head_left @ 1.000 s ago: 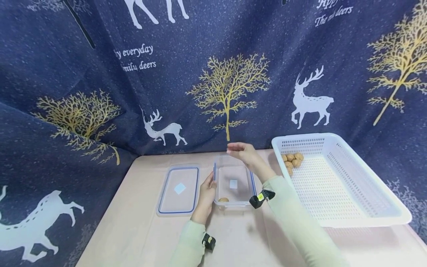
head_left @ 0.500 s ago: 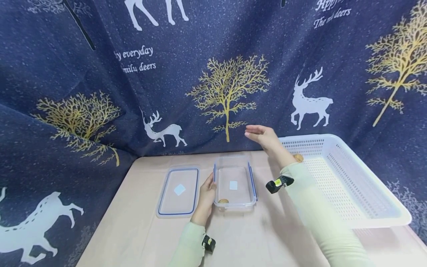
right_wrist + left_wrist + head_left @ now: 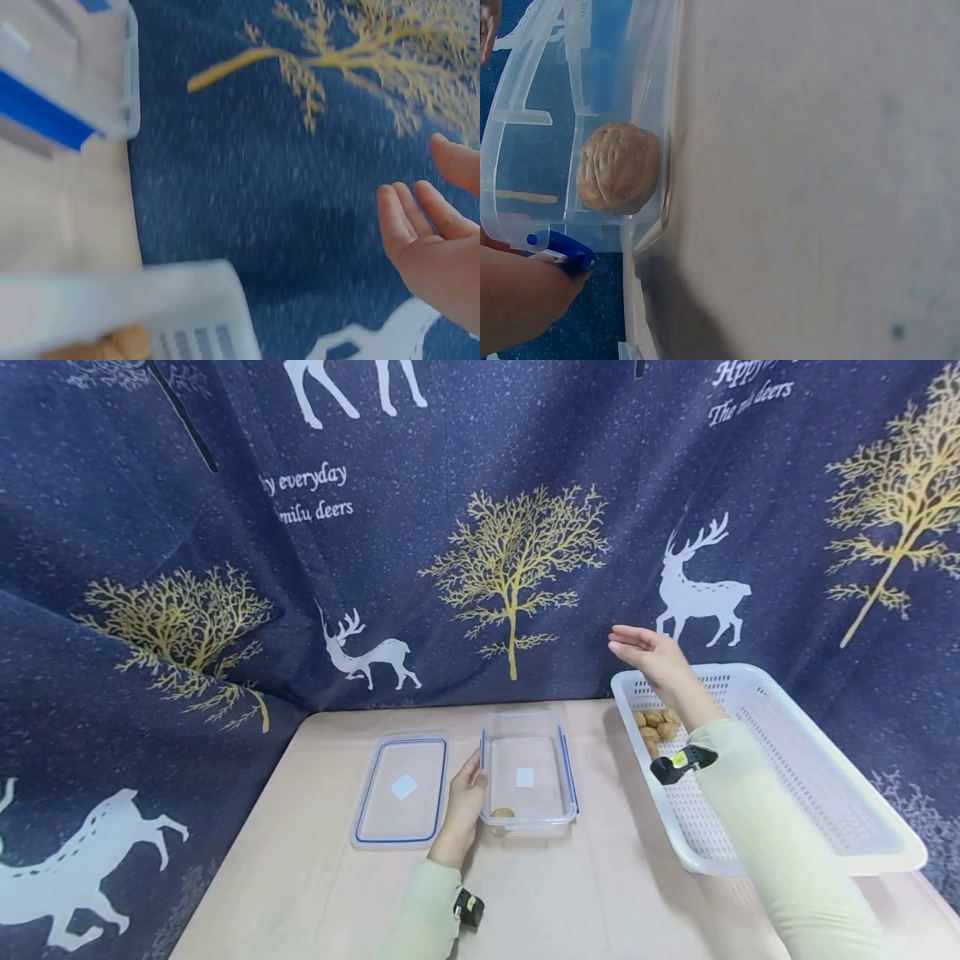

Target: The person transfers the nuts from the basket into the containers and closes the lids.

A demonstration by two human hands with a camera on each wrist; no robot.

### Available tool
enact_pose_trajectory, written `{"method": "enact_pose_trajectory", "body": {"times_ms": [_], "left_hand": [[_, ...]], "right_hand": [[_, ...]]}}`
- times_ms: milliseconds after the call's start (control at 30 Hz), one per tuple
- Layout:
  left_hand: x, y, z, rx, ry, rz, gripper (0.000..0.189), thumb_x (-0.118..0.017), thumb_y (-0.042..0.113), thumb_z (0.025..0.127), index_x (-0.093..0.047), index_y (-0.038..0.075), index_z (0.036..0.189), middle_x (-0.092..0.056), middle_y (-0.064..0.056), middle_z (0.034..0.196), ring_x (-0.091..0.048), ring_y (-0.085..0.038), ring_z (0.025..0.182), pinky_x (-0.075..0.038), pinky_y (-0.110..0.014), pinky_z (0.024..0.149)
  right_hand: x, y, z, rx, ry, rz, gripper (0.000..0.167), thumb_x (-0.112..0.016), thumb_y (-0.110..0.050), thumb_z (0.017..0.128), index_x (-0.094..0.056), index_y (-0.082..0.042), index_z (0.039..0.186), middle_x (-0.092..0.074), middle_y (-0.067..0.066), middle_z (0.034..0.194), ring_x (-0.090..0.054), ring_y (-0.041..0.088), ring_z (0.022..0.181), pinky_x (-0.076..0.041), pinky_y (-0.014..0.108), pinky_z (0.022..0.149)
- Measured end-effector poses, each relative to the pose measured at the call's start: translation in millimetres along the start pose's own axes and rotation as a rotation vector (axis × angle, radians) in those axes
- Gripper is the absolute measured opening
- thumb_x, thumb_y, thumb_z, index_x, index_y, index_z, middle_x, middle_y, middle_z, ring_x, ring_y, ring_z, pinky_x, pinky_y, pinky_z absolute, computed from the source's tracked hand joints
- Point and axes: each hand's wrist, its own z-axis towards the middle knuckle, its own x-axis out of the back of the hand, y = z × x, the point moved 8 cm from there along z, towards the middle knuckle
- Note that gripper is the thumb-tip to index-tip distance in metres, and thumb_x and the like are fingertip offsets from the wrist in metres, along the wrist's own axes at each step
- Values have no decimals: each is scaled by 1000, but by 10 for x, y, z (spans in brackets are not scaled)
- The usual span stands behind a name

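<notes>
One walnut (image 3: 619, 169) lies in the near left corner of a clear box (image 3: 528, 820) by the far edge of the table (image 3: 555, 910). The left hand (image 3: 468, 789) touches the box's left side; whether its fingers pinch the wall, I cannot tell. The right hand (image 3: 658, 662) hangs above the far left corner of a white basket (image 3: 817, 865), fingers loosely extended and close together, thumb apart. More walnuts (image 3: 666, 731) sit in that corner. Left of the box lies a lid (image 3: 397, 814).
</notes>
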Motion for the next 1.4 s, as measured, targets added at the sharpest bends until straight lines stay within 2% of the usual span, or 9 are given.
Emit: {"method": "enact_pose_trajectory", "body": {"times_ms": [167, 333, 567, 800, 967, 1100, 1233, 1300, 1400], "left_hand": [[1, 3, 1, 8, -2, -2, 48, -40, 6, 101, -32, 2, 148, -30, -20, 153, -26, -39, 141, -23, -49, 116], [7, 190, -112, 12, -9, 3, 48, -40, 4, 100, -31, -4, 147, -29, -24, 152, -26, -42, 139, -24, -51, 115], [24, 6, 7, 10, 10, 8, 48, -41, 6, 100, -32, 0, 148, -30, -21, 153, -26, -41, 140, -23, -52, 116], [30, -4, 8, 7, 19, 19, 48, -40, 6, 101, -33, 2, 148, -31, -20, 152, -27, -40, 140, -23, -51, 116], [27, -14, 8, 9, 16, 16, 48, -40, 6, 100, -33, 2, 148, -31, -21, 152, -26, -41, 140, -22, -52, 116], [26, -18, 7, 9, 21, 17, 48, -41, 6, 100, -34, 2, 147, -31, -20, 153, -25, -40, 141, -21, -52, 116], [19, -21, 6, 8, 23, 11, 48, -41, 6, 100, -34, 2, 147, -32, -19, 153, -24, -40, 141, -21, -53, 116], [12, -21, 6, 7, 21, 7, 48, -41, 6, 100, -34, 2, 147, -31, -19, 153, -24, -40, 141, -21, -52, 116], [8, -26, 2, 13, 20, 7, 48, -41, 7, 100, -34, 3, 147, -31, -19, 153, -24, -40, 141, -21, -52, 116]], "right_hand": [[280, 90, -41, 27, 42, 115, 63, -64, -14, 93, -34, 6, 144, -63, -18, 104, -58, -5, 99, -44, 14, 98], [536, 265, -70, 13, 90, 212, 66, -65, -11, 92, -30, 9, 145, -63, -15, 103, -60, -6, 96, -47, 7, 86], [787, 574, -95, -12, 141, 285, 66, -61, -5, 93, -24, 12, 145, -65, -18, 94, -61, -8, 89, -49, 6, 81], [866, 841, -140, -32, 120, 337, 22, -60, -6, 94, -58, -8, 116, -69, -17, 90, -63, -7, 88, -49, 6, 82], [894, 1078, -158, -91, 108, 319, 58, -58, -8, 95, -32, 10, 143, -67, -20, 90, -62, -10, 86, -39, 18, 104], [922, 1266, -170, -145, 105, 277, 69, -57, -11, 96, -15, 15, 145, -66, -13, 107, -59, -11, 92, -23, 29, 115], [941, 1445, -197, -214, 95, 184, 66, -52, -14, 100, -12, 9, 148, -35, 16, 151, -41, 10, 133, -19, 32, 117], [944, 1524, -216, -250, 87, 133, 64, -48, -16, 101, -11, 7, 149, -10, 21, 156, -22, 24, 143, -17, 33, 118], [967, 1626, -244, -290, 95, 93, 64, -46, -18, 102, -11, 5, 150, -7, 22, 156, -12, 32, 143, -15, 35, 118]]}}
